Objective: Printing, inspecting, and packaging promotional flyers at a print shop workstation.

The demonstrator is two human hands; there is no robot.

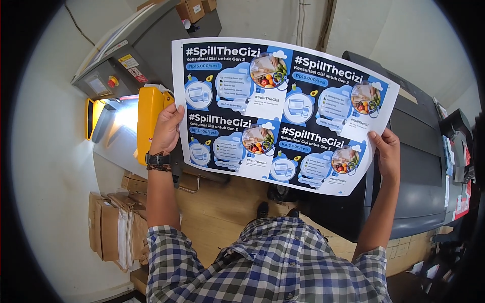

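Note:
A large printed sheet is stretched out before me, its printed side showing. The same blue, white and black flyer design repeats on it several times, with food pictures and computer drawings inside a white margin. My left hand pinches the sheet's left edge, thumb in front and fingers behind. At the lower right edge my right hand grips it the same way. The sheet hangs in the air, slightly bowed, with its right side tilted lower. A dark watch and beaded bracelet circle my left wrist.
To the left stands a grey machine with a red stop button, yellow guards and a bright lamp. A large dark machine fills the right side. Folded cardboard leans at the lower left. Boxes sit at the back.

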